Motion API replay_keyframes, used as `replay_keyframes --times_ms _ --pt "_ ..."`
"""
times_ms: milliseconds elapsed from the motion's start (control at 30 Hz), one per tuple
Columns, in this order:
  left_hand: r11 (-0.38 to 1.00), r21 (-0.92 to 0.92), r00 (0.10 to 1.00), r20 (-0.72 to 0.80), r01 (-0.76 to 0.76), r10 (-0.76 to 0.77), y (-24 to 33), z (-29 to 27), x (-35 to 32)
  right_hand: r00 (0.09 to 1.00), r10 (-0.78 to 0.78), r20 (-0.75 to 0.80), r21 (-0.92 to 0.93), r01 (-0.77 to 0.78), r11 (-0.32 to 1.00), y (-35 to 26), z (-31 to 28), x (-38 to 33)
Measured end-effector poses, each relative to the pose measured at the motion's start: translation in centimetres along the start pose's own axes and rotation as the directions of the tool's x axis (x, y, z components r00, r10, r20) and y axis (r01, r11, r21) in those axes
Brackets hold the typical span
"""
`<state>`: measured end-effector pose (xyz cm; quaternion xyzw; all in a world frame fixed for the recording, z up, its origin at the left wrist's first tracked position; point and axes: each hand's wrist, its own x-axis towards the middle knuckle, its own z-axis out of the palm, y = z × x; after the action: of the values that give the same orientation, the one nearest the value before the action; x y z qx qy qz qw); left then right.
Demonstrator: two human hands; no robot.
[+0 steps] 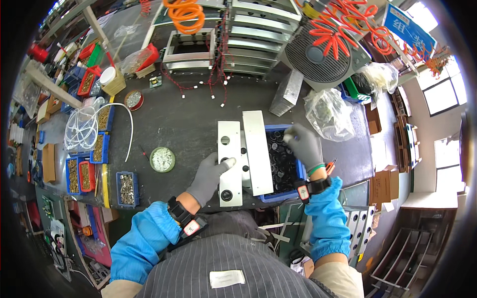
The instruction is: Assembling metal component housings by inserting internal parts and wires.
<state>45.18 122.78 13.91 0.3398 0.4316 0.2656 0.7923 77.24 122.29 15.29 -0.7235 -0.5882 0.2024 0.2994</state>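
Observation:
My left hand (pixel 207 178), in a grey glove, grips the left edge of a white metal panel (pixel 229 179), its thumb lying across the face. Round holes run down this panel, and a black round piece sits in its lowest hole. Another holed panel (pixel 245 161) shows beside it, partly under a plain white panel (pixel 257 151) that lies tilted. My gloved right hand (pixel 304 144) is over the far right part of a blue bin (pixel 280 197) of black round plastic parts (pixel 282 171). Its fingers are curled together; whatever they may hold is hidden.
Left on the dark bench are a green dish of small white pieces (pixel 162 159), a blue tray of metal parts (pixel 127 188) and a white tube coil (pixel 92 126). Farther back stand a silver metal block (pixel 287 93), a clear plastic bag (pixel 330 114), a fan (pixel 318 52) and hanging red coiled hoses (pixel 333 37).

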Motion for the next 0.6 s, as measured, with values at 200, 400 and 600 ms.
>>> replay_keyframes --times_ms 200,400,600 --pt "0.996 -0.052 0.997 -0.010 -0.075 0.074 -0.1 0.9 0.5 0.963 0.178 0.201 -0.244 -0.127 0.961 10.2 7.8 -6.7" --pt "0.999 -0.030 1.000 -0.009 -0.016 0.015 0.4 1.0 -0.9 0.972 0.152 0.180 -0.230 -0.109 0.967 10.0 8.9 -8.5" --pt "1.000 0.022 1.000 -0.020 -0.004 0.005 -0.7 1.2 -2.7 0.975 0.222 -0.023 0.105 -0.219 0.970 5.8 4.3 -6.3"
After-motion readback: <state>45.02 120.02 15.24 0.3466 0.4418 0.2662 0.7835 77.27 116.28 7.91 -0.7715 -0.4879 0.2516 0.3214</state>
